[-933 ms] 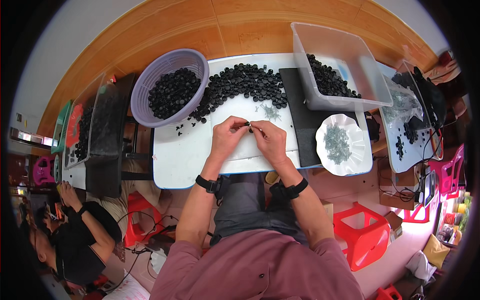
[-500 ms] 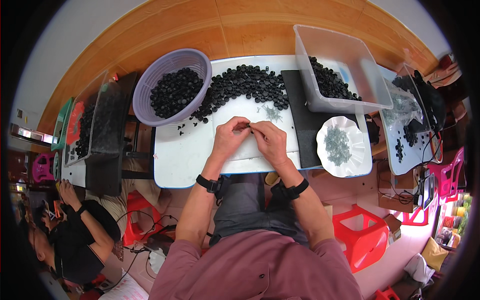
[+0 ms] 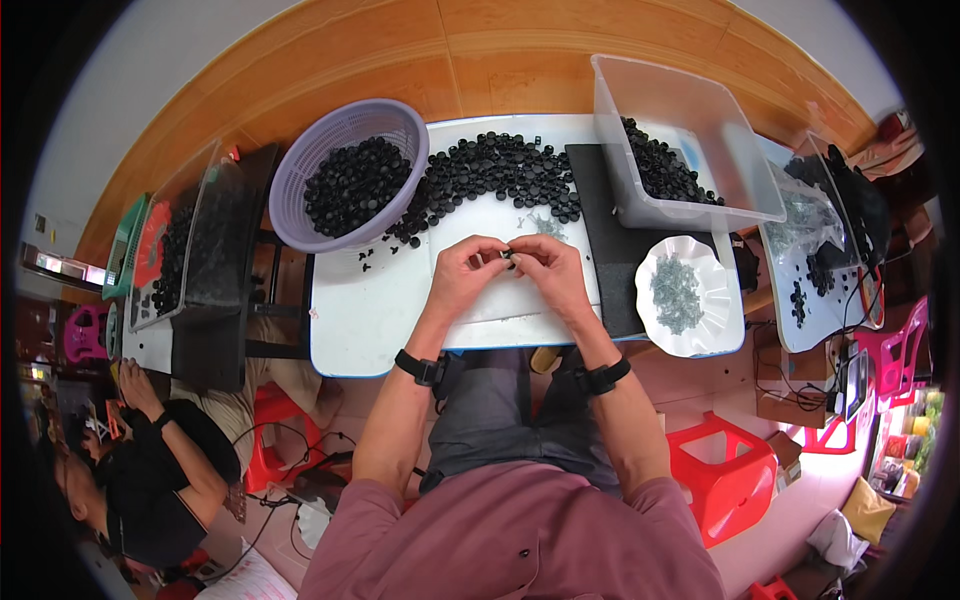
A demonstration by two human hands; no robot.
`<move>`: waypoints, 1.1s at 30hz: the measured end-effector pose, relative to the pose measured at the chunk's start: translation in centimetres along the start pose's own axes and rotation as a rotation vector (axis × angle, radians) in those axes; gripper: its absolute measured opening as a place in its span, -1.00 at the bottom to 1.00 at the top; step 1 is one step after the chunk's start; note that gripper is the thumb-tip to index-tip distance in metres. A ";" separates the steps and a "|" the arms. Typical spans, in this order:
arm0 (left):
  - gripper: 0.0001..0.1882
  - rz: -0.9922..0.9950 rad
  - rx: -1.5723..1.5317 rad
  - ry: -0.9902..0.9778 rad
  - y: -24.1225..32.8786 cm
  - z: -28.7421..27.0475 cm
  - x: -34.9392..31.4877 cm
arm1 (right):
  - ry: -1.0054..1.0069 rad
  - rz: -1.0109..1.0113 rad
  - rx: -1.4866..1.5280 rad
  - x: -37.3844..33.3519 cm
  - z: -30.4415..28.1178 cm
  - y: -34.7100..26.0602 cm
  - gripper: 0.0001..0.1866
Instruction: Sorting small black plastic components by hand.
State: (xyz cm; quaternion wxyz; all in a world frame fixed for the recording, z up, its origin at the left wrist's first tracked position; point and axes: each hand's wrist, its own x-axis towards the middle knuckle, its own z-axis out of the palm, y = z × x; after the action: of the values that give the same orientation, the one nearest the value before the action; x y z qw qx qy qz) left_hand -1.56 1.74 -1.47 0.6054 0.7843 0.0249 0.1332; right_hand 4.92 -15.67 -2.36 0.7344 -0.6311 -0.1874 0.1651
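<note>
Holds small black part [image 3: 510, 258] in pinched grip of left hand [image 3: 467, 272] and right hand [image 3: 554, 276], above white table [image 3: 370, 330], near black caps [image 3: 500, 168]; shows reddish mark [image 3: 315, 313] at table's left edge, too small to read.

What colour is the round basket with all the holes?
The basket is pale purple; the head view shows it.

Black plastic pieces [image 3: 505, 168], smooth white tabletop [image 3: 370, 320], matt mat [image 3: 612, 275], translucent plastic bin [image 3: 700, 115], glossy plastic stool [image 3: 738, 497]
</note>
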 end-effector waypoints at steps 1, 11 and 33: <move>-0.78 -0.001 -0.002 0.000 0.0 0.0 0.0 | -0.031 0.010 0.038 0.1 -0.3 0.0 -0.80; -0.76 0.056 0.076 0.012 0.3 0.2 0.0 | -0.102 0.048 0.110 0.5 -1.3 -0.4 -0.79; -0.75 0.298 0.536 -0.004 -0.2 0.5 0.2 | 0.214 -0.149 0.025 -0.4 -0.6 0.9 -0.80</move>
State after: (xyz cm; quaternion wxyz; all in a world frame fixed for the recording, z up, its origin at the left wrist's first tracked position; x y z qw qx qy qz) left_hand -1.24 1.33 -1.74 0.3507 0.9114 -0.0572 0.2076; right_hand 4.81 -16.27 -3.36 0.7680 -0.6205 -0.1522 0.0443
